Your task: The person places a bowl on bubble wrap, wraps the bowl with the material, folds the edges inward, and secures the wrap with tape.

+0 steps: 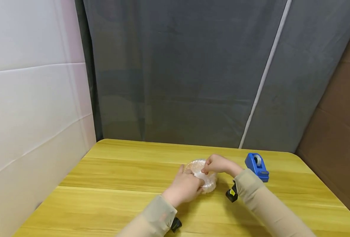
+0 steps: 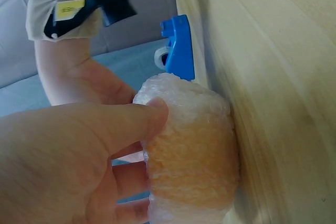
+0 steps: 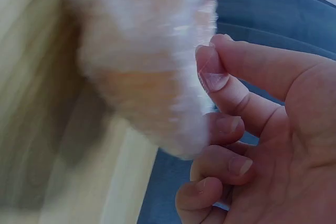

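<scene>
A rounded bundle in bubble wrap (image 1: 209,185), with something orange showing through, stands on the table under both hands. My left hand (image 1: 184,187) holds it from the near left side; in the left wrist view the thumb (image 2: 155,113) lies along its top edge and the fingers reach over the upper face. Over the bundle's right part, my right hand (image 1: 220,164) pinches a small piece of clear tape (image 3: 214,81) between thumb and index finger. Its other fingers curl beside the wrap in the right wrist view. The orange content is blurred by the wrap.
A blue tape dispenser (image 1: 257,167) with a roll in it stands to the right, just beyond the right forearm. The wooden table (image 1: 109,184) ends at a grey curtain (image 1: 175,82) behind, with a white panel at left and a brown one at right.
</scene>
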A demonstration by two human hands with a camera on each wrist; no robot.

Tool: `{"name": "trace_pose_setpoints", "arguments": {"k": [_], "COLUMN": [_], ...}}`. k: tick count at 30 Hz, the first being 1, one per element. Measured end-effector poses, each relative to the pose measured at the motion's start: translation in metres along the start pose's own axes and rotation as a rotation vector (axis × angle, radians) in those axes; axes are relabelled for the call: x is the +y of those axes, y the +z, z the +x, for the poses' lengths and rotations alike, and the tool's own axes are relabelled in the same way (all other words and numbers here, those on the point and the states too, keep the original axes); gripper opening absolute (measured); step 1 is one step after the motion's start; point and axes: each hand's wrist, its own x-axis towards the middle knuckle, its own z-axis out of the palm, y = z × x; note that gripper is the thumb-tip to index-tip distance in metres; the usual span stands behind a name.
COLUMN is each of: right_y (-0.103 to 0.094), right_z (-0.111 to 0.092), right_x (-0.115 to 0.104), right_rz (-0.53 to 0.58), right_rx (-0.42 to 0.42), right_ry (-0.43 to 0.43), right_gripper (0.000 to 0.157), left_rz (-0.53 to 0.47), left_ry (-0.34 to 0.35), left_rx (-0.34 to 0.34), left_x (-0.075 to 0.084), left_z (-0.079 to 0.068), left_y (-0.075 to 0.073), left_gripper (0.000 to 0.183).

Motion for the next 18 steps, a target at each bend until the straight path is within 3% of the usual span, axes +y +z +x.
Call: {"name": "trace_pose_setpoints", "arguments": {"k": [5, 13, 18], "right_y": [0.0048, 0.0075, 0.0087], "right_z": [0.0013, 0.0050, 0.0075], "right_x": [0.0037, 0.0008, -0.0002], "right_rz": [-0.059, -0.108, -0.130], "right_rx": [0.036, 0.068, 0.077], "right_ry": [0.054, 0.075, 0.085], "right_gripper": [0.024, 0.025, 0.027], "left_rz": [0.007, 0.046, 0.022], "left_ry": [0.013, 0.088, 0.059], "left_rx": [0.014, 0.074, 0.044], "left_x": [0.0004, -0.0049, -0.0073], "left_z": [0.0012, 0.0029, 0.0033], "left_y": [-0.0005, 0.0011, 0.0035], "left_gripper": [0.014, 0.018, 0.022]}}
